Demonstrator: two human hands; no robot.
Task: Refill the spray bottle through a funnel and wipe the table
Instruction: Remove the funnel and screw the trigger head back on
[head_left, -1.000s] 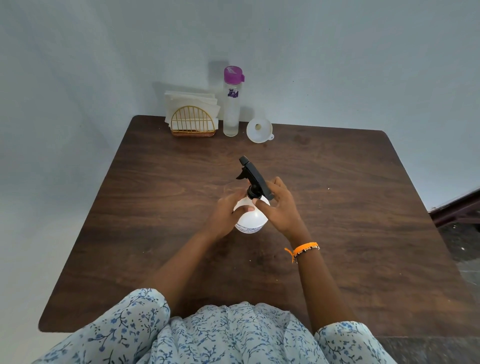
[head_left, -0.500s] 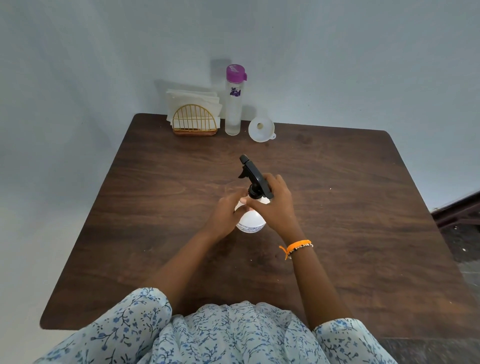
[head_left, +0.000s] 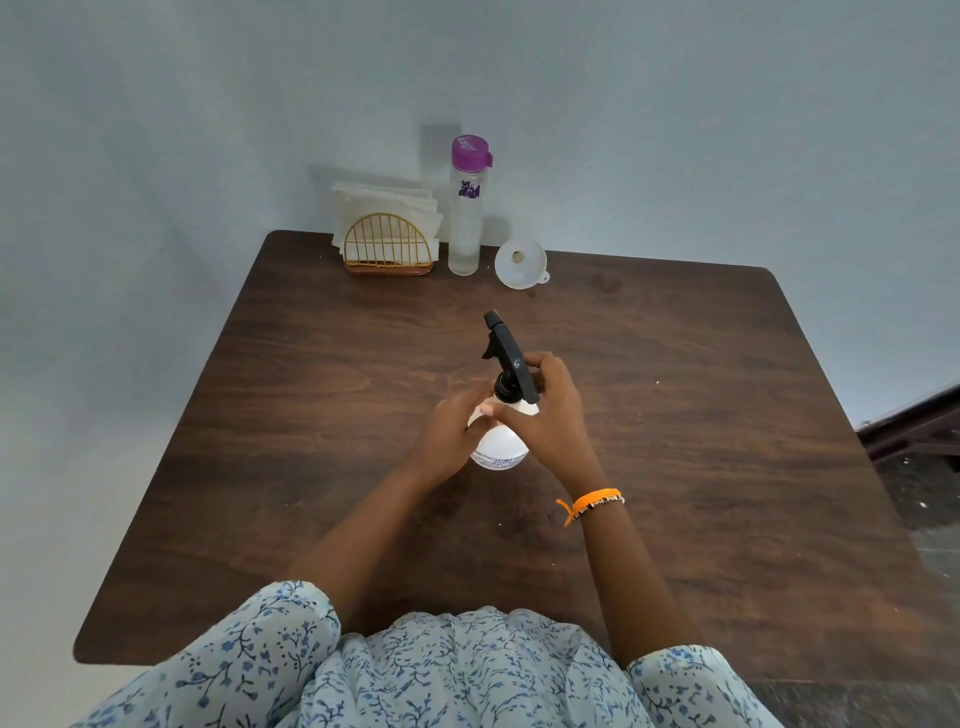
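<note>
A white spray bottle (head_left: 500, 448) with a black trigger head (head_left: 508, 354) stands upright mid-table. My left hand (head_left: 451, 435) wraps the bottle's body from the left. My right hand (head_left: 555, 415) grips around the black collar and the back of the trigger head. At the table's far edge a white funnel (head_left: 520, 264) lies on its side. Left of it stands a tall clear water bottle (head_left: 466, 208) with a purple lid. A gold wire holder (head_left: 387, 248) with white napkins (head_left: 382, 203) sits further left.
The dark wooden table (head_left: 701, 441) stands against a pale wall; its front edge is near my body. Dark floor and a low piece of furniture (head_left: 919, 426) show at the right.
My right hand has turned and shifted around the trigger head's collar, fingers now further over it. The bottle and my left hand stay in place.
</note>
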